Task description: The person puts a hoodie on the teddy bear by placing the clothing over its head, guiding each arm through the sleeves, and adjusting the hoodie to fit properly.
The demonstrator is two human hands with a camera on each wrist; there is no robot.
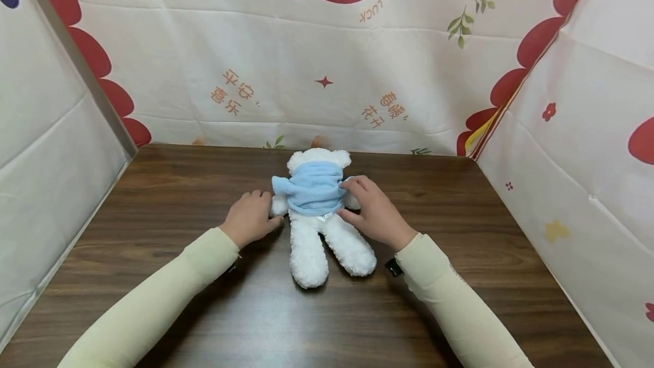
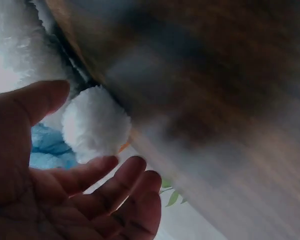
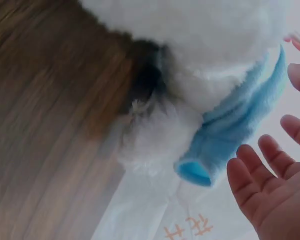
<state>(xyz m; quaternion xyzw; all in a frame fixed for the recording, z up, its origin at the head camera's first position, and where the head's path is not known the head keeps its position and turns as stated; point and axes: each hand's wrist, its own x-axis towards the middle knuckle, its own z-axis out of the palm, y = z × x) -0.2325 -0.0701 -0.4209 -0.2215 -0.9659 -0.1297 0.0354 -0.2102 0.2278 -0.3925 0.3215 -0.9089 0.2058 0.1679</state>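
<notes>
"Where's your white plush toy?"
"Centred on the counter, long axis running away from you, head far, legs nearest you."
"Your fingers?"
"Left hand relaxed beside its paw; right hand loosely spread near its blue shirt."

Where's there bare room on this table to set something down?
The table is bare left of the left hand, right of the right hand, and between the sleeves, below the plush toy. It's crowded around the toy's blue shirt, between both hands.
</notes>
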